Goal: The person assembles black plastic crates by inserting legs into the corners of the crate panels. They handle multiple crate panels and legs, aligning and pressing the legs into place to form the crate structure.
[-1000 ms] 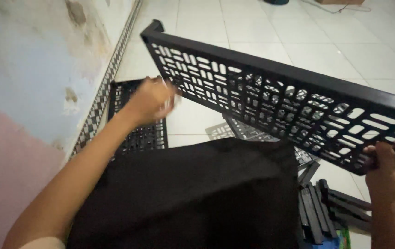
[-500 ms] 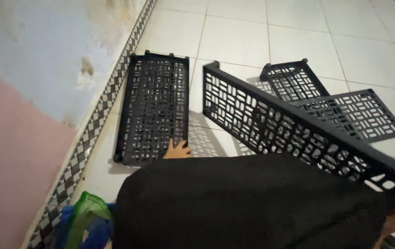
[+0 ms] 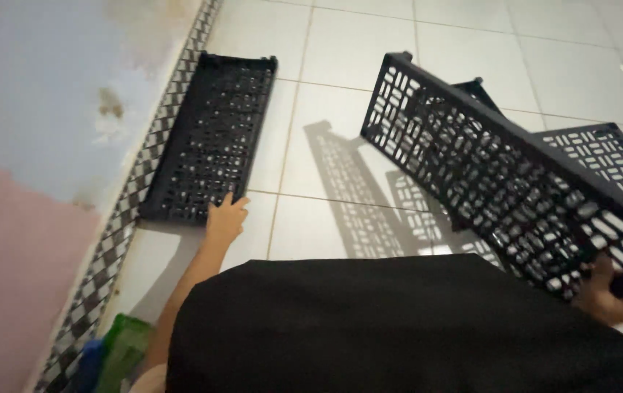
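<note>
1. Two black perforated plastic panels in hand.
2. Left hand [image 3: 224, 220], fingers spread flat, touches the near end of the floor panel [image 3: 209, 138], which runs away from it along the wall.
3. Right hand [image 3: 612, 295] clasps the lower end of the tilted panel [image 3: 500, 175], rising up-left from that grasp.
4. More panels [image 3: 602, 153] lie beyond on the tiles.

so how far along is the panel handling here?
Done: one black lattice panel lies flat on the tiled floor beside the wall, and the left hand rests at its near edge. In hand: the right hand grips a second long panel, tilted above the floor. Left: that panel is not yet down, and more loose panels lie behind it, separate.
</note>
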